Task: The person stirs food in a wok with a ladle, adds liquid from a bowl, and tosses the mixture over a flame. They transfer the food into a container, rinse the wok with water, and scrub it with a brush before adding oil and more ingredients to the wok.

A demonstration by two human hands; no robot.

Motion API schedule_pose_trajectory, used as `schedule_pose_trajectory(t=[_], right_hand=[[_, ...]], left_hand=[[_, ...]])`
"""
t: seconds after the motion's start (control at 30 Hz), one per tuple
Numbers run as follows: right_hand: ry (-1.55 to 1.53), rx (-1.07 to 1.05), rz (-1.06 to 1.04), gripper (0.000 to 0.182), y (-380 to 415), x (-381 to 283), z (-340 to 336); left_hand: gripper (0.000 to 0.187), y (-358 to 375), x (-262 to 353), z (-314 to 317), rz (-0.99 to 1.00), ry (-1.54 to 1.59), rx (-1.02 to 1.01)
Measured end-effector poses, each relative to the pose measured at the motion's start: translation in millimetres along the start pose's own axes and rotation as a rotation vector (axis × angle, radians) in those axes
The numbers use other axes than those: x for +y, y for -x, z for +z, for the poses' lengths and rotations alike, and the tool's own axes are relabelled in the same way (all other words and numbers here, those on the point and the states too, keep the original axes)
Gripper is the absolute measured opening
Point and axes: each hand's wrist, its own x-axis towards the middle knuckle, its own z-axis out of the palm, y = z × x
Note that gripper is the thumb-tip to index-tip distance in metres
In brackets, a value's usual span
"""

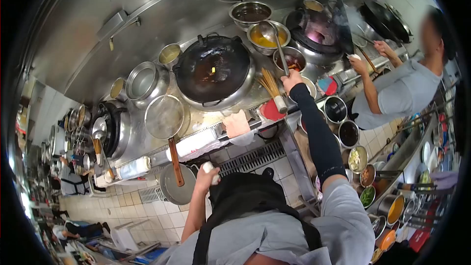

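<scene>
My right hand [292, 80] grips the long handle of a metal ladle [278, 46]. The ladle's bowl lies over a steel bowl of yellow liquid [262, 42]. Down by my apron, my left hand [205, 179] is closed around a bunched white cloth [210, 168]. Ahead of me a large dark wok [196, 81] sits on the range, with a small yellow piece [213, 70] in a little brown liquid at its centre. Close to my right hand lies a bamboo brush [271, 86], and a pot of reddish-brown sauce [294, 58] stands just beyond.
A wire strainer [165, 117] rests left of the wok, its wooden handle over a grey pan [171, 191]. Sauce pots [349, 133] and ingredient containers [358, 159] line my right side. A co-worker [400, 86] stands at a lit burner [316, 36] on the right.
</scene>
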Motion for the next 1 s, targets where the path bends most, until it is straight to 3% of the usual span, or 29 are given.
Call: schedule_pose_trajectory(t=[0.1,0.13,0.17,0.23,0.4,0.5,0.57,0.63,0.7,0.77,0.83,0.9,0.93,1.0], right_hand=[[0.451,0.138,-0.168,0.034,-59.9,31.2,20.5],[0.438,0.046,-0.073,0.035,-65.2,19.0,16.5],[0.443,0.075,-0.146,0.026,-78.2,32.3,20.7],[-0.147,-0.199,0.287,0.017,-73.7,-1.5,2.6],[-0.375,-0.030,0.266,0.011,-45.7,-16.5,6.1],[-0.631,-0.029,0.226,0.005,-37.3,-9.8,7.3],[-0.782,-0.064,0.229,0.010,-19.5,-6.3,9.3],[-0.996,-0.186,0.281,0.011,19.8,-19.9,10.1],[-0.807,-0.250,0.290,0.012,62.0,-25.7,28.0],[-0.612,-0.290,0.247,0.021,102.2,-56.1,56.1],[-0.478,-0.406,0.231,0.042,104.6,-50.6,82.5],[0.050,-0.295,-0.222,0.047,101.7,-43.5,107.8],[0.195,-0.167,-0.259,0.045,105.5,-34.7,122.1],[-0.040,-0.086,-0.179,0.041,119.3,-23.1,118.7]], left_hand=[[0.039,10.1,-36.3,-28.2,-0.065,0.043,0.077],[0.038,8.7,-48.3,-34.4,-0.090,0.057,0.093],[0.037,7.4,-55.9,-37.5,-0.091,0.090,0.107],[0.036,2.6,-67.7,-43.0,-0.093,0.150,0.124],[0.043,-35.6,-26.9,-23.8,-0.063,0.082,0.076],[0.059,-86.1,-3.5,-3.1,0.083,-0.071,-0.090],[0.077,-122.4,19.2,16.2,0.243,-0.443,-0.153],[0.079,-143.3,45.5,41.7,0.367,-0.495,-0.270],[0.080,-172.3,57.0,63.6,0.577,-0.913,-0.219],[0.081,-169.8,98.4,91.5,0.456,-1.070,-0.157],[0.083,-172.1,99.4,113.6,0.393,-1.153,-0.107],[0.085,-197.4,88.7,124.9,0.402,-1.178,-0.061],[0.083,-203.0,84.2,124.7,0.414,-1.281,-0.138],[0.085,-205.4,86.5,130.9,0.412,-1.351,-0.151]])
